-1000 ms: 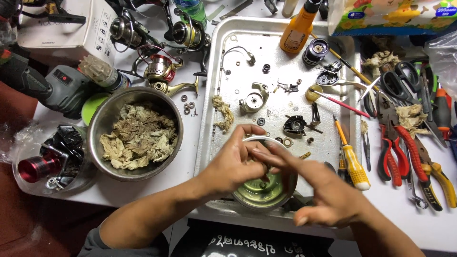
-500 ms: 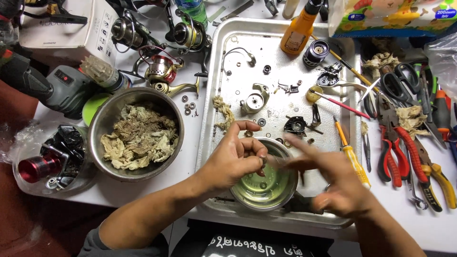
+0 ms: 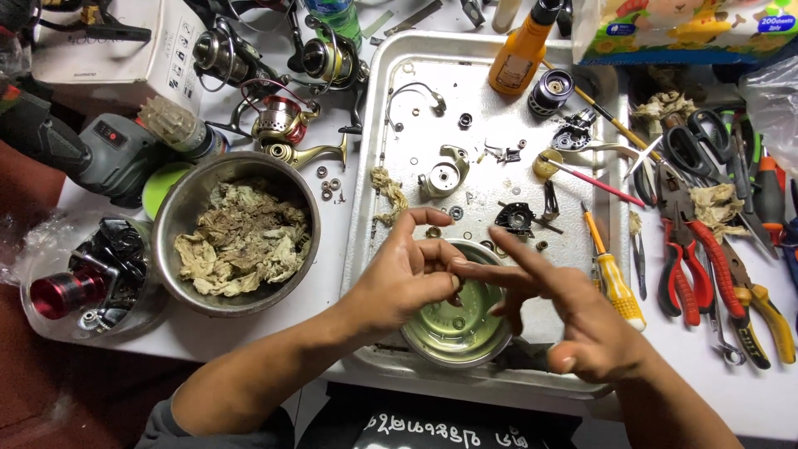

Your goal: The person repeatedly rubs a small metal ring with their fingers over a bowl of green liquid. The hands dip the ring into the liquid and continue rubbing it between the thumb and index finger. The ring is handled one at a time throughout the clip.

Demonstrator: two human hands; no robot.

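— Over the tray's near edge, what do you see?

— I see the left hand [image 3: 407,278] and right hand [image 3: 553,320] above a small steel bowl [image 3: 457,333] on the metal tray [image 3: 382,125]. Fingers half-curled, tips meeting; whether they pinch anything, I cannot tell.

— Room to move?

— Little. Larger bowl of rags [image 3: 241,237] left, pliers [image 3: 690,258] right, orange bottle [image 3: 519,54] and colourful box [image 3: 682,29] along the white table's far side.
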